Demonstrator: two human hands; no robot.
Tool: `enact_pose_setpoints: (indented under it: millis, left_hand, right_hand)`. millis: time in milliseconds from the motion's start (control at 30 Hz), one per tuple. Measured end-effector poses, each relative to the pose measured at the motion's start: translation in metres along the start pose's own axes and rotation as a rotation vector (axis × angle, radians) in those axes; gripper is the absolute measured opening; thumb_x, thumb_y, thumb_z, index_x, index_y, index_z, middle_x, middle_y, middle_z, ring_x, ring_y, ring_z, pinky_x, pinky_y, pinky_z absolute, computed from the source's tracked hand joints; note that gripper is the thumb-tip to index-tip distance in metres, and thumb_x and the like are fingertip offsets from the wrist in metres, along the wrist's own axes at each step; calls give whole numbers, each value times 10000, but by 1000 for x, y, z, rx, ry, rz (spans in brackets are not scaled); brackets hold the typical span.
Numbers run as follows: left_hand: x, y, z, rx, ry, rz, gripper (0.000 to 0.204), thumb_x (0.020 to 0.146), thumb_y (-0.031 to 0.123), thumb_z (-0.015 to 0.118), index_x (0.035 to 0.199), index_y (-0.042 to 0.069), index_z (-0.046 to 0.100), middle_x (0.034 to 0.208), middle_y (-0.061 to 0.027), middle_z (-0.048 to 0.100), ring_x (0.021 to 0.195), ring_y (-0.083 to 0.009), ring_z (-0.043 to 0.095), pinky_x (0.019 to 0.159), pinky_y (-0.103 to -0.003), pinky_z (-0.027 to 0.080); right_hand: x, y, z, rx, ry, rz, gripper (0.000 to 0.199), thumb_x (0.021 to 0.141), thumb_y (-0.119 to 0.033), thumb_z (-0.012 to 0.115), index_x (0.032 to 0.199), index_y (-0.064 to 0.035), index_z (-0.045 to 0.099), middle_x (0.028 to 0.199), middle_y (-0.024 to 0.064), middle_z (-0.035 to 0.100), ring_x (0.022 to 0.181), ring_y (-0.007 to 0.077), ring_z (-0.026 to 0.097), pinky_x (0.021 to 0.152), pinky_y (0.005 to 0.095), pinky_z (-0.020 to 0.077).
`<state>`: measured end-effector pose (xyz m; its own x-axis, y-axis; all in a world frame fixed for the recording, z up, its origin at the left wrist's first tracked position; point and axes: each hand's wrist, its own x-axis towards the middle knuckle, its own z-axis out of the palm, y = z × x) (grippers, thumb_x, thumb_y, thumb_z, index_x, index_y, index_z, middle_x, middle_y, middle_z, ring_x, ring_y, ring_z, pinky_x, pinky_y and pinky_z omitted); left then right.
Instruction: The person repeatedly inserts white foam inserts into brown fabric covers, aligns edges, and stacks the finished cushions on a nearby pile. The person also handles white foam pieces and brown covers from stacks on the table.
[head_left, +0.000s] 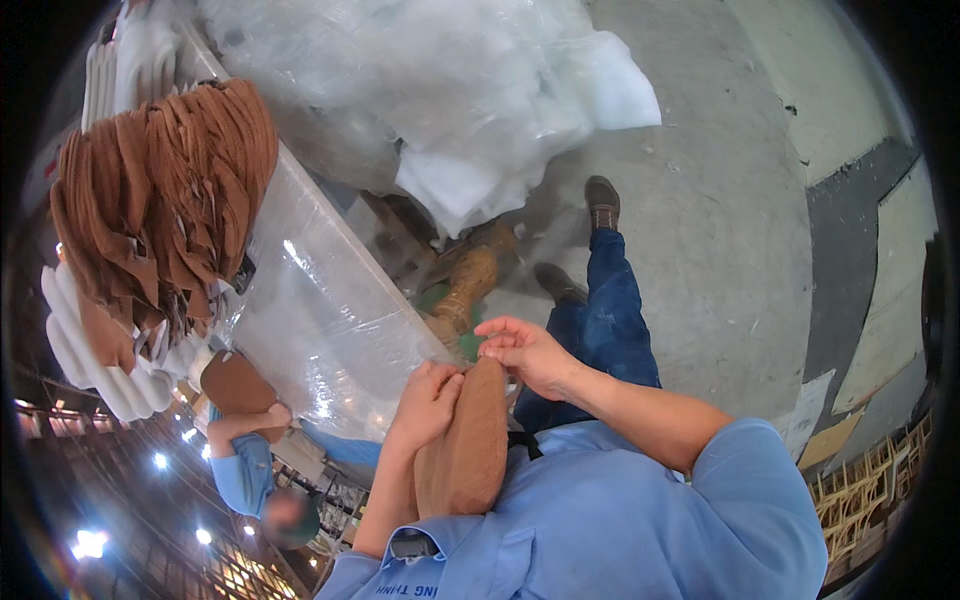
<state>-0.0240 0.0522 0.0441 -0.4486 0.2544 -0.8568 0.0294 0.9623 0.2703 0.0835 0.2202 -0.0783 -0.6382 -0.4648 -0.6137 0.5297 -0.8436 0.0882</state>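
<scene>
Beside the plastic-covered bench [315,290], your left hand [425,405] and right hand [535,358] each pinch the brown padded piece [468,440] in a closed grip.

Left: brown layered fabric stack [165,190] on plastic-covered table [320,290]. Between left hand [425,405] and right hand [533,358]: rounded brown fabric piece [468,440], right of stack.

Stacked brown covers [165,190] hide part of the plastic-covered table [310,300]; beyond its long edge, white padding [480,80] runs off the picture's top. The co-worker's face [287,512] is blurred. The left hand [426,402] hides part of the brown pad [472,445].
</scene>
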Motion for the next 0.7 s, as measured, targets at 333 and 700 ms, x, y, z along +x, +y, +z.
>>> enact_pose_setpoints:
  millis: [333, 700]
  left_hand:
    - [-17, 3, 33, -423, 515, -71, 171, 988, 157, 725, 1076, 18, 677, 990, -115, 682, 930, -221, 624, 837, -350, 499]
    - [-18, -52, 53, -636, 654, 187, 116, 1010, 103, 696, 1077, 10, 716, 950, -45, 717, 870, -130, 638, 810, -312, 522]
  right_hand:
    - [21, -27, -9, -359, -132, 248, 240, 1009, -351, 761, 943, -123, 724, 962, -10, 693, 900, 125, 616, 795, 328, 499]
    - [8, -37, 47, -474, -31, 183, 452, 1097, -497, 588, 1250, -74, 635, 1088, 52, 692, 995, 153, 667, 838, 397, 567]
